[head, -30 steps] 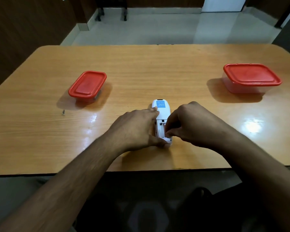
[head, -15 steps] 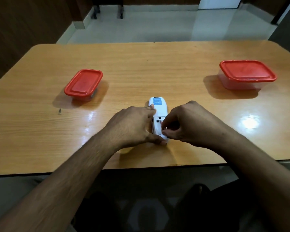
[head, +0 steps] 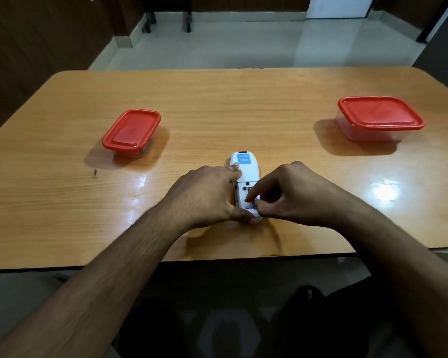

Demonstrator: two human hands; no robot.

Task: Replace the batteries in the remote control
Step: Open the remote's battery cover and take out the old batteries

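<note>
Remote control (head: 246,171), white and laid face down with its blue label toward the far edge, is seen at the centre of the frame, on the near half of a wooden table (head: 217,104) and with its battery compartment (head: 245,193) uncovered.

At the left of the frame, a small clear container with a red lid (head: 131,129) is set on the table, well apart from the remote. A small dark speck (head: 95,172) is seen on the wood just below and left of it.

Moving toward the centre, the left hand (head: 204,195) is laid along the left side of the remote. Its index fingertip is pressed on the casing beside the blue label, and its thumb is tucked against the near end, so the body is clamped between them.

To the right of it, the right hand (head: 292,195) is curled over the near end of the remote. Its index finger is pointed down into the open compartment, and the thumb is held below it at the near end. Something small and dark is glimpsed between them, but what is pinched there, if anything, cannot be told.

At the upper right of the frame, a larger clear container with a red lid (head: 379,115) is placed on the table, also well apart from the hands.
</note>
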